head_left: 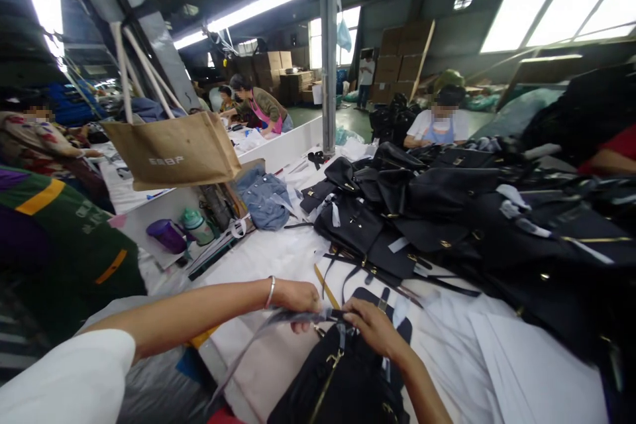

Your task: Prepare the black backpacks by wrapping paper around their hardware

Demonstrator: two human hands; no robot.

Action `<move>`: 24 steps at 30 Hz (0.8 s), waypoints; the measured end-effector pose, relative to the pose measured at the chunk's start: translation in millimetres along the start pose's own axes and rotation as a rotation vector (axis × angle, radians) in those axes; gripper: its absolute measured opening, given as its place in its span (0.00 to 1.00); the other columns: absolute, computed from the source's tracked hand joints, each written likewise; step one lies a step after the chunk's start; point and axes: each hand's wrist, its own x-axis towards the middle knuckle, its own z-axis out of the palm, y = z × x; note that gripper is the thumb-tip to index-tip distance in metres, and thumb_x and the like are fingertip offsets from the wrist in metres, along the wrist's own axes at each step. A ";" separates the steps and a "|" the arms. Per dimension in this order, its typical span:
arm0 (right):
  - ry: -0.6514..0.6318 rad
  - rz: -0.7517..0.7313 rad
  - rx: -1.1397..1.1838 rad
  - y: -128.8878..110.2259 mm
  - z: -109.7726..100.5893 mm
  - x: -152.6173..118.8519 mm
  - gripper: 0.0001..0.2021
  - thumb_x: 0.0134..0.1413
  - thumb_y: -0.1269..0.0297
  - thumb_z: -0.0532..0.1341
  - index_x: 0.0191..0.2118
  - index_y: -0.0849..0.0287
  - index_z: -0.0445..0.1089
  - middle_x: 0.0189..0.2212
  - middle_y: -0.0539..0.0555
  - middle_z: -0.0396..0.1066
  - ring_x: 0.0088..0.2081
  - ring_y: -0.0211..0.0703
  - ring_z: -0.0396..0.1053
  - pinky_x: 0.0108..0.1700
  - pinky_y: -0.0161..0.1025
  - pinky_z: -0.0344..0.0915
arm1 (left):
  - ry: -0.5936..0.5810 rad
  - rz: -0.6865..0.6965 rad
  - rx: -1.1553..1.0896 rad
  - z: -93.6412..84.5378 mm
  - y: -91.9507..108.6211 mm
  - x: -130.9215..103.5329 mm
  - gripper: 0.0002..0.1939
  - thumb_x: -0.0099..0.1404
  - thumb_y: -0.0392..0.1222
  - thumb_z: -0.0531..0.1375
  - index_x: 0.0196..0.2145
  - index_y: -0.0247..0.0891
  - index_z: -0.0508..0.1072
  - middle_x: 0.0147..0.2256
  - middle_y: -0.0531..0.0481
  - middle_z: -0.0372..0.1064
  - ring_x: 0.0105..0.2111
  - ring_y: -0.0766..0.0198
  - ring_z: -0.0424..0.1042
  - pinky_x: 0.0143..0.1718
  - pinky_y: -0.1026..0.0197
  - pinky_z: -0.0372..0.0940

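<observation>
A black bag with gold zip hardware lies at the near edge of the white table. My left hand, a silver bangle on its wrist, pinches a thin grey plastic strip that stretches across the top of the bag. My right hand grips the other end of that strip where it meets the bag's top. The strip trails down to the left, off the table.
A large heap of black bags with gold fittings fills the right and middle of the table. A tan tote bag hangs at left above a purple cup, a green bottle and a denim piece. Other people work at tables behind.
</observation>
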 end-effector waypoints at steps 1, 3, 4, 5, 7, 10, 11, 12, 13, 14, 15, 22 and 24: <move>0.019 0.011 -0.020 1.5 2.6 0.0 0.11 0.62 0.58 0.52 0.37 0.56 0.69 0.33 0.51 0.70 0.38 0.43 0.66 0.41 0.37 0.58 | 0.017 -0.023 -0.007 1.8 -2.9 0.2 0.18 0.65 0.51 0.54 0.26 0.33 0.68 0.18 0.49 0.70 0.16 0.63 0.70 0.19 0.62 0.68; 0.012 -0.005 -0.022 2.0 10.5 3.3 0.11 0.61 0.60 0.53 0.33 0.56 0.69 0.30 0.51 0.70 0.37 0.43 0.66 0.40 0.37 0.58 | 0.031 -0.056 -0.019 6.4 -6.0 2.8 0.19 0.66 0.50 0.52 0.25 0.33 0.67 0.18 0.48 0.70 0.17 0.63 0.71 0.20 0.61 0.68; -0.011 -0.031 -0.001 2.3 14.3 5.8 0.10 0.61 0.61 0.53 0.32 0.57 0.69 0.30 0.51 0.70 0.37 0.43 0.66 0.41 0.36 0.58 | 0.032 -0.065 -0.020 8.6 -6.3 4.9 0.18 0.66 0.50 0.52 0.25 0.33 0.67 0.18 0.48 0.70 0.17 0.63 0.71 0.20 0.61 0.68; -0.038 -0.059 0.033 3.7 17.2 8.2 0.10 0.60 0.62 0.53 0.33 0.57 0.69 0.31 0.51 0.71 0.38 0.43 0.67 0.42 0.36 0.59 | 0.033 -0.070 -0.018 10.5 -5.9 7.0 0.18 0.66 0.49 0.53 0.25 0.33 0.67 0.18 0.49 0.70 0.17 0.63 0.71 0.20 0.61 0.68; -0.043 -0.072 0.085 11.6 19.0 11.5 0.09 0.58 0.63 0.54 0.40 0.56 0.70 0.38 0.53 0.72 0.42 0.44 0.67 0.45 0.37 0.59 | 0.046 -0.079 -0.010 12.4 -4.0 10.9 0.16 0.65 0.48 0.54 0.26 0.33 0.68 0.19 0.49 0.70 0.16 0.64 0.70 0.20 0.62 0.68; -0.009 0.047 0.067 31.7 17.6 12.4 0.13 0.56 0.64 0.55 0.47 0.56 0.68 0.45 0.56 0.72 0.45 0.46 0.68 0.46 0.38 0.60 | 0.084 -0.102 0.002 10.7 -1.2 16.1 0.16 0.65 0.48 0.54 0.26 0.32 0.69 0.19 0.50 0.69 0.15 0.65 0.68 0.19 0.63 0.67; -0.007 0.092 0.050 36.9 18.5 12.7 0.12 0.57 0.64 0.54 0.45 0.57 0.69 0.42 0.55 0.73 0.43 0.45 0.69 0.45 0.38 0.60 | 0.091 -0.113 0.004 9.8 -0.6 18.1 0.17 0.66 0.48 0.53 0.26 0.32 0.69 0.19 0.49 0.69 0.15 0.66 0.68 0.19 0.63 0.67; -0.012 0.124 0.037 40.0 20.7 13.3 0.11 0.58 0.64 0.53 0.42 0.58 0.70 0.38 0.55 0.73 0.40 0.45 0.69 0.42 0.37 0.60 | 0.093 -0.126 0.004 9.2 -0.1 20.5 0.18 0.66 0.48 0.52 0.26 0.32 0.68 0.18 0.49 0.69 0.15 0.65 0.69 0.19 0.63 0.67; -0.017 0.139 0.033 40.7 24.0 14.3 0.11 0.59 0.64 0.52 0.38 0.58 0.71 0.35 0.54 0.73 0.38 0.44 0.69 0.40 0.36 0.60 | 0.092 -0.140 0.005 8.9 0.2 23.1 0.19 0.67 0.48 0.51 0.25 0.32 0.68 0.18 0.49 0.69 0.15 0.65 0.69 0.19 0.63 0.67; -0.013 0.133 0.032 39.4 27.9 15.4 0.11 0.59 0.64 0.51 0.36 0.58 0.71 0.33 0.53 0.73 0.37 0.43 0.69 0.39 0.36 0.60 | 0.086 -0.156 0.008 9.1 0.5 26.0 0.19 0.67 0.48 0.50 0.25 0.33 0.67 0.17 0.49 0.69 0.16 0.65 0.70 0.20 0.63 0.68; -0.012 0.101 0.032 36.9 31.6 16.3 0.11 0.60 0.64 0.52 0.34 0.58 0.71 0.33 0.53 0.73 0.37 0.43 0.69 0.39 0.35 0.59 | 0.079 -0.174 0.013 9.7 0.6 28.9 0.20 0.67 0.48 0.50 0.24 0.33 0.67 0.17 0.49 0.68 0.16 0.64 0.70 0.19 0.63 0.67; -0.073 0.086 -0.001 46.6 25.3 6.1 0.10 0.59 0.63 0.55 0.43 0.54 0.72 0.38 0.52 0.75 0.39 0.44 0.71 0.39 0.35 0.58 | 0.045 -0.238 0.016 11.9 3.1 46.6 0.20 0.67 0.45 0.50 0.22 0.32 0.68 0.17 0.47 0.69 0.16 0.62 0.70 0.21 0.60 0.68; -0.099 0.140 -0.081 55.6 22.9 2.4 0.08 0.57 0.65 0.56 0.39 0.55 0.73 0.36 0.53 0.76 0.38 0.45 0.71 0.37 0.36 0.57 | 0.027 -0.234 0.020 9.2 4.0 52.7 0.20 0.68 0.44 0.50 0.22 0.31 0.68 0.17 0.47 0.69 0.17 0.62 0.71 0.23 0.59 0.69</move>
